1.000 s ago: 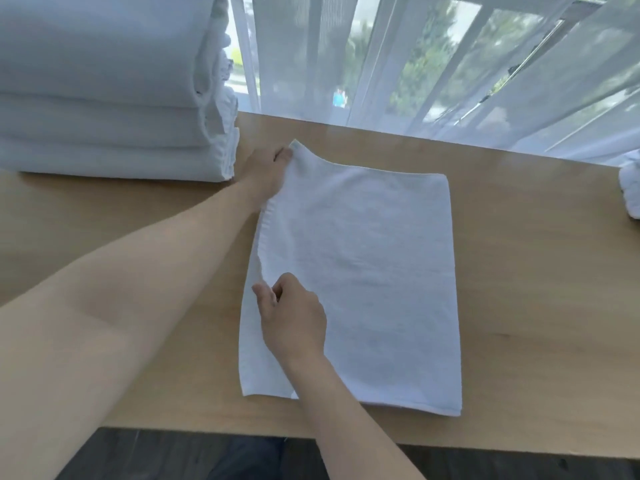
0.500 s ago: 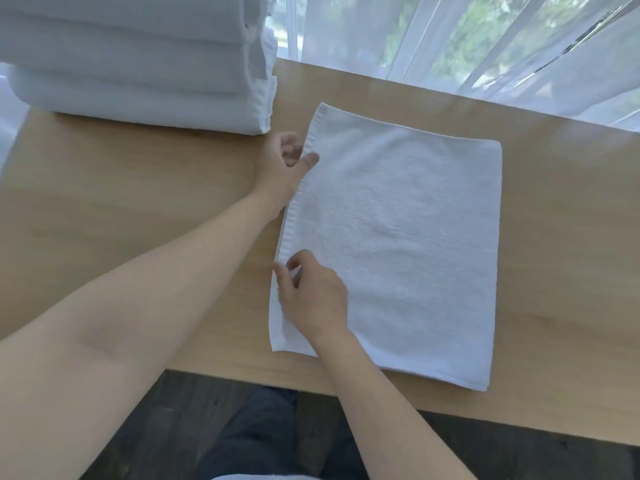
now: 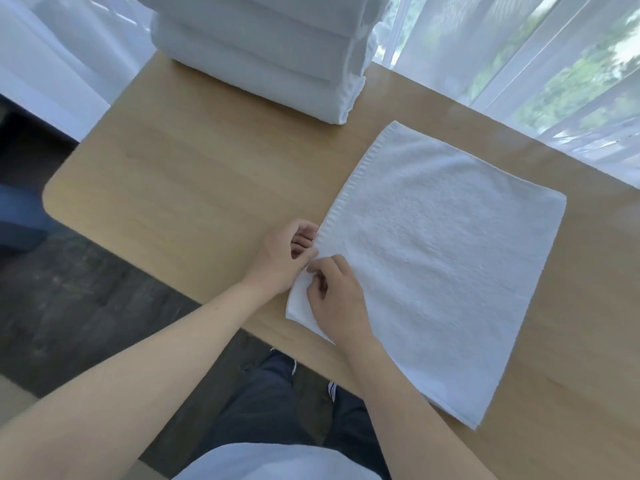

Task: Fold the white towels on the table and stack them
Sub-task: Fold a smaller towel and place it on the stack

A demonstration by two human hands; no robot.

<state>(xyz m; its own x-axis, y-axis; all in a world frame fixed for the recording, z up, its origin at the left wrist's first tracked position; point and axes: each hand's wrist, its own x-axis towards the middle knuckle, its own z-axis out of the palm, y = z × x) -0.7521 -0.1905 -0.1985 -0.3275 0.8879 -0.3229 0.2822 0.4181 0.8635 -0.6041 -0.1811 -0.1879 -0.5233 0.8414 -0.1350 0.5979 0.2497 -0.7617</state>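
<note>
A white towel [image 3: 443, 258] lies flat on the wooden table [image 3: 207, 188], folded into a rectangle that runs from the near edge toward the window. My left hand [image 3: 280, 258] pinches the towel's left hem near its front corner, thumb on top and fingers curled beneath. Right beside it, my right hand [image 3: 337, 301] grips the same hem, fingers curled over the cloth. The two hands almost touch. A stack of folded white towels [image 3: 263, 53] stands at the table's far side, left of the flat towel.
Sheer white curtains [image 3: 519, 64] hang behind the table along the window. The table's rounded left corner [image 3: 52, 202] and near edge drop to a dark floor. My legs and shoes show below the edge.
My left hand slid down the towel's left hem from the far corner to sit beside my right hand. The view swung left and down, so the stack now sits at top centre.
</note>
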